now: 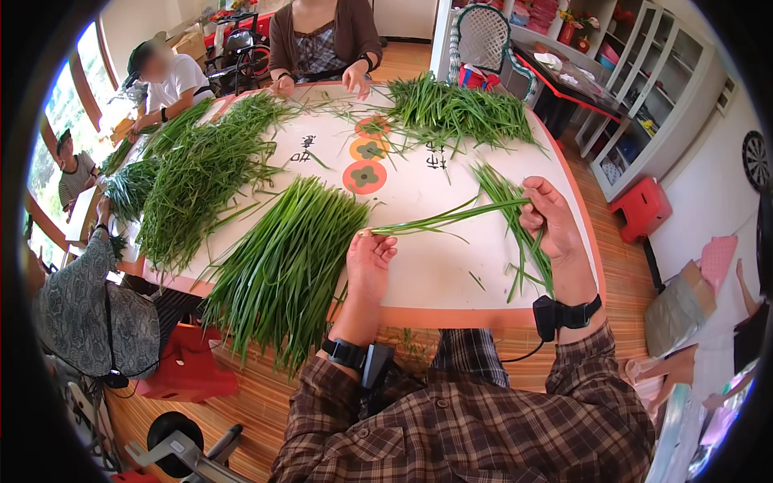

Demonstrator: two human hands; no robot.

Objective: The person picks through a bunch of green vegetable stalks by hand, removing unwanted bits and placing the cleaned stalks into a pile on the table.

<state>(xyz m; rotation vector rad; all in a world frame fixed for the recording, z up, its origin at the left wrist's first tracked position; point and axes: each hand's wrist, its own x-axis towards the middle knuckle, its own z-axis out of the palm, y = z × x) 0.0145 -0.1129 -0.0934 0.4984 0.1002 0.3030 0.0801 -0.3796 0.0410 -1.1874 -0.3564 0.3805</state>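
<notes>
My left hand (371,266) pinches the pale ends of a few garlic chives (459,216). The long green leaves stretch across to my right hand (551,216), whose fingers are closed around their other end. Both hands are raised above the near side of the table (427,282). Just left of my left hand lies a big, neatly aligned heap of chives (282,258), its leaf tips hanging over the table edge. A smaller loose bunch of chives (501,187) lies beside and partly behind my right hand.
A tangled chive pile (209,165) covers the left of the table, and another heap (463,111) lies at the far right. Across from me sits a person in a brown cardigan (346,36); others work on the left. Red stools (642,208) stand on the floor.
</notes>
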